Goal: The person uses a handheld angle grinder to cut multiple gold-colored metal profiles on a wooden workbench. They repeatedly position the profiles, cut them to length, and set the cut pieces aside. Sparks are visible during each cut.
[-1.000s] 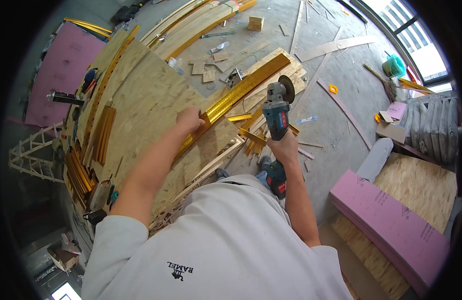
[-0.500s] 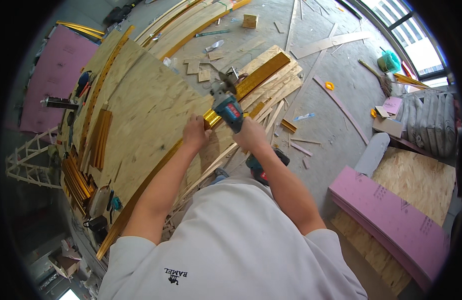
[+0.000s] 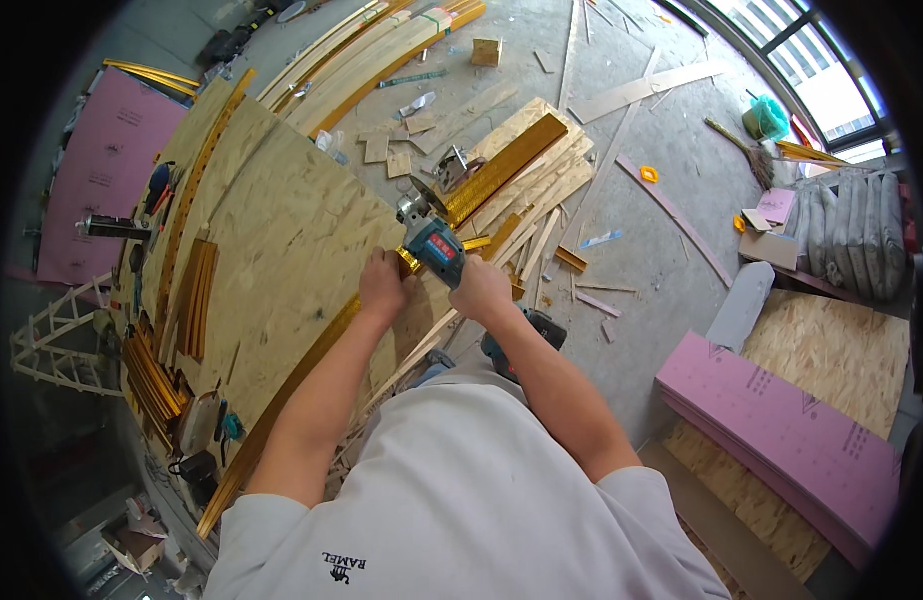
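Across board's edge (image 3: 272, 210): gold strip (image 3: 504, 170), left hand (image 3: 385, 287) gripping it, right hand (image 3: 482, 290) wrapped round angle grinder (image 3: 435, 248). Disc (image 3: 430, 196) near left hand; kickback or slipping strip could gash it.

Pale shirt (image 3: 462, 470): short line of black lettering (image 3: 343, 562) plus small black emblem (image 3: 340, 575), both upside down in view. Angle grinder (image 3: 434, 252): red label on blue-green body, marks too small to read. Right-hand pink board stack (image 3: 782, 430): rows of dark characters, triangle signs (image 3: 811, 403). Left pink board (image 3: 112, 180): faint dark print, illegible.
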`<state>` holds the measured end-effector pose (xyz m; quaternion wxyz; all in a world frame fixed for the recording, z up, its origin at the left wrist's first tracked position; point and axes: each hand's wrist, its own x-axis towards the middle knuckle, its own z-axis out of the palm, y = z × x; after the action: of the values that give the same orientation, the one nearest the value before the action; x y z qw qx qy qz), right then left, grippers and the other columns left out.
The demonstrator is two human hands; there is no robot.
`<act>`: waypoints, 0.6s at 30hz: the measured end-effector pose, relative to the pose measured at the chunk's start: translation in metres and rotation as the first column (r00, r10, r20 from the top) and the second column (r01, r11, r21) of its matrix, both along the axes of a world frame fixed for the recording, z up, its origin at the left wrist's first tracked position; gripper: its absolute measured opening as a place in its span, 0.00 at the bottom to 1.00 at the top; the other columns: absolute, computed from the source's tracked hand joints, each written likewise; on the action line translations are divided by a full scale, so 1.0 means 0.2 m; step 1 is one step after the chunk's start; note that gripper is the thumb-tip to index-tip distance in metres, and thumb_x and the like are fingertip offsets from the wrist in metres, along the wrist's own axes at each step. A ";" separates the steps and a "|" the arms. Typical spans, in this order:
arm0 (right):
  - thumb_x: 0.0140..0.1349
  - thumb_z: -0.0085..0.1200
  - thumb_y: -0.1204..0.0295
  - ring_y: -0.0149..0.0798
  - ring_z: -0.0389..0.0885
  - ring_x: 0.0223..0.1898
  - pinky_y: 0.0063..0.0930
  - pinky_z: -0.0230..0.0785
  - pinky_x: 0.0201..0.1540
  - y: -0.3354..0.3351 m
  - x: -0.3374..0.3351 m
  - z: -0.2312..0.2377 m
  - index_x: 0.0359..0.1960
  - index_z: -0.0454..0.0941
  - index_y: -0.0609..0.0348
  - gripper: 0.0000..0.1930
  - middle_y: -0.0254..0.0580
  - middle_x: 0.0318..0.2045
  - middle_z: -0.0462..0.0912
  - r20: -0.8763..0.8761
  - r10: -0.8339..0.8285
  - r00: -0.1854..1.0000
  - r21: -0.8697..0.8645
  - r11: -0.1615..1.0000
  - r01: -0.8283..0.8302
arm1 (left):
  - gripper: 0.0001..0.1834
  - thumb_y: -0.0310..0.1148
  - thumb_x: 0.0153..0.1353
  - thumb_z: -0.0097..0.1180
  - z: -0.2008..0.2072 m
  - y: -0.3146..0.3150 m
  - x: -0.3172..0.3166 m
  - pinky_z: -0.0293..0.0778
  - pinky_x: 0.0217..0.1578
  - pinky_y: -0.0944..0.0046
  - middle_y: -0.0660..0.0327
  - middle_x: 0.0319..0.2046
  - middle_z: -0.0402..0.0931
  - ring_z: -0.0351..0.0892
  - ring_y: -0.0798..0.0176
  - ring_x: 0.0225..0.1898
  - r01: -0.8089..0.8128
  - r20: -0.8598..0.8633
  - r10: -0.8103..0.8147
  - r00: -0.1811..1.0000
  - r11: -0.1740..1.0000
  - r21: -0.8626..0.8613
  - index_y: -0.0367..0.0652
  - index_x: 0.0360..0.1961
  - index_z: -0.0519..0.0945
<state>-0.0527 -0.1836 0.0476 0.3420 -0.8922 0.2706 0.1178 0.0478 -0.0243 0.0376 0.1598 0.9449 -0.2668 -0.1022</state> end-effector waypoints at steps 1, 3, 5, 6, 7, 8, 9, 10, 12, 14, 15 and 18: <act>0.47 0.57 0.71 0.58 0.83 0.41 0.45 0.76 0.45 0.00 0.00 0.00 0.37 0.76 0.69 0.17 0.61 0.35 0.83 0.001 -0.004 1.000 -0.001 1.000 0.004 | 0.21 0.32 0.45 0.69 0.00 0.00 0.00 0.73 0.48 0.51 0.49 0.43 0.71 0.73 0.45 0.49 -0.002 -0.002 0.002 1.000 1.000 0.003 0.37 0.40 0.76; 0.47 0.57 0.71 0.58 0.83 0.41 0.45 0.76 0.45 0.00 0.00 0.01 0.37 0.76 0.69 0.16 0.62 0.35 0.83 0.004 -0.011 1.000 -0.004 1.000 0.011 | 0.22 0.32 0.45 0.69 -0.01 0.00 0.00 0.73 0.48 0.51 0.49 0.43 0.71 0.73 0.45 0.49 -0.004 -0.008 0.004 1.000 1.000 0.009 0.37 0.41 0.76; 0.48 0.57 0.71 0.58 0.83 0.41 0.45 0.76 0.45 0.00 0.00 0.02 0.37 0.76 0.69 0.16 0.62 0.35 0.83 -0.011 -0.001 1.000 0.011 1.000 0.001 | 0.22 0.32 0.46 0.69 -0.01 0.00 0.00 0.73 0.48 0.51 0.50 0.43 0.71 0.73 0.45 0.49 -0.003 -0.021 0.003 1.000 1.000 0.013 0.37 0.41 0.76; 0.48 0.57 0.71 0.58 0.83 0.41 0.45 0.76 0.45 0.00 -0.01 0.02 0.37 0.76 0.69 0.16 0.62 0.36 0.83 -0.019 0.004 1.000 0.018 1.000 -0.003 | 0.22 0.32 0.46 0.69 -0.02 0.00 0.00 0.73 0.48 0.51 0.50 0.44 0.70 0.73 0.45 0.49 -0.006 -0.020 0.006 1.000 1.000 0.011 0.36 0.41 0.76; 0.48 0.57 0.71 0.59 0.83 0.41 0.46 0.76 0.45 0.00 -0.01 0.03 0.37 0.76 0.69 0.16 0.62 0.36 0.83 -0.020 0.001 1.000 0.019 1.000 -0.001 | 0.21 0.32 0.46 0.69 -0.02 0.00 0.00 0.73 0.49 0.51 0.50 0.44 0.70 0.73 0.45 0.49 -0.008 -0.018 0.008 1.000 1.000 0.010 0.36 0.41 0.76; 0.48 0.57 0.71 0.59 0.83 0.41 0.46 0.76 0.45 0.01 -0.01 0.03 0.37 0.76 0.69 0.16 0.62 0.36 0.83 -0.020 -0.001 1.000 0.021 1.000 0.001 | 0.21 0.32 0.46 0.69 -0.02 0.00 0.00 0.73 0.49 0.51 0.50 0.44 0.70 0.73 0.45 0.49 -0.011 -0.017 0.011 1.000 1.000 0.009 0.36 0.41 0.76; 0.48 0.57 0.71 0.59 0.83 0.41 0.46 0.76 0.45 0.01 -0.01 0.03 0.37 0.76 0.69 0.16 0.62 0.36 0.83 -0.021 -0.003 1.000 0.022 1.000 0.004 | 0.21 0.32 0.46 0.69 -0.02 0.00 0.00 0.73 0.49 0.51 0.50 0.44 0.70 0.73 0.45 0.49 -0.008 -0.010 0.008 1.000 1.000 0.010 0.36 0.41 0.76; 0.48 0.57 0.71 0.59 0.83 0.41 0.46 0.76 0.45 0.01 -0.01 0.03 0.37 0.76 0.69 0.16 0.62 0.36 0.83 -0.022 -0.005 1.000 0.021 1.000 0.006 | 0.21 0.32 0.46 0.69 -0.02 0.00 0.00 0.73 0.49 0.51 0.50 0.44 0.70 0.73 0.45 0.49 -0.004 -0.003 0.004 1.000 1.000 0.012 0.36 0.41 0.76; 0.48 0.57 0.71 0.59 0.83 0.41 0.46 0.76 0.45 0.01 0.00 0.01 0.37 0.76 0.69 0.16 0.61 0.36 0.83 -0.025 -0.009 1.000 0.018 1.000 0.010 | 0.21 0.32 0.47 0.69 -0.03 0.00 0.01 0.73 0.49 0.51 0.50 0.44 0.70 0.72 0.45 0.49 -0.004 -0.006 0.004 1.000 1.000 0.021 0.36 0.41 0.75; 0.48 0.57 0.71 0.59 0.83 0.41 0.46 0.76 0.45 0.01 0.00 0.01 0.37 0.76 0.69 0.16 0.61 0.36 0.83 -0.039 -0.008 0.999 0.016 1.000 0.009 | 0.21 0.32 0.47 0.69 -0.04 0.00 0.01 0.73 0.49 0.50 0.50 0.44 0.69 0.72 0.45 0.49 -0.016 -0.025 0.017 1.000 0.999 0.036 0.36 0.41 0.75; 0.48 0.57 0.71 0.59 0.83 0.41 0.46 0.76 0.45 0.01 0.00 0.01 0.38 0.76 0.69 0.16 0.61 0.36 0.83 -0.045 -0.007 0.999 0.015 1.000 0.008 | 0.21 0.32 0.47 0.69 -0.04 0.01 0.01 0.73 0.49 0.50 0.50 0.44 0.69 0.72 0.45 0.49 -0.012 -0.020 0.013 1.000 0.999 0.033 0.36 0.41 0.75; 0.48 0.57 0.70 0.58 0.83 0.42 0.45 0.76 0.46 0.01 0.00 0.02 0.38 0.76 0.69 0.17 0.62 0.36 0.83 -0.045 -0.011 0.999 0.017 1.000 0.012 | 0.21 0.32 0.48 0.69 -0.03 0.00 0.01 0.72 0.48 0.50 0.50 0.44 0.69 0.72 0.45 0.49 -0.001 -0.011 0.001 1.000 1.000 0.025 0.36 0.41 0.75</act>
<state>-0.0527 -0.1810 0.0508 0.3442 -0.8847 0.2822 0.1383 0.0492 -0.0237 0.0313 0.1494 0.9464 -0.2640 -0.1108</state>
